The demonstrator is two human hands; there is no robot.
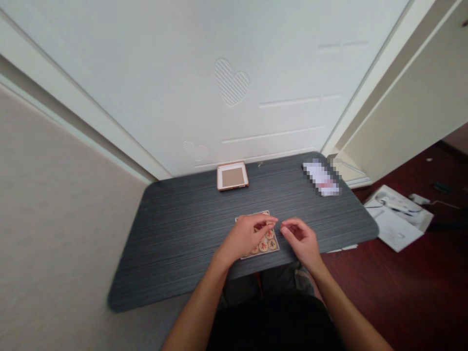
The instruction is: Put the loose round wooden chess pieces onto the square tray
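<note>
A small square box [269, 242] of round wooden game pieces with red marks lies near the front edge of the dark grey table [175, 234]. My left hand [245, 235] rests over the box with its fingers curled and pinched at the top pieces. My right hand [300, 240] hovers just right of the box, fingers loosely curled, nothing visible in it. What the left fingertips hold, if anything, is hidden.
The box's lid [232, 176] lies upturned at the table's far edge by a white door [234, 83]. A blurred flat item [321, 178] sits at the far right corner. Papers [398, 217] lie on the dark red floor to the right. A beige wall is on the left.
</note>
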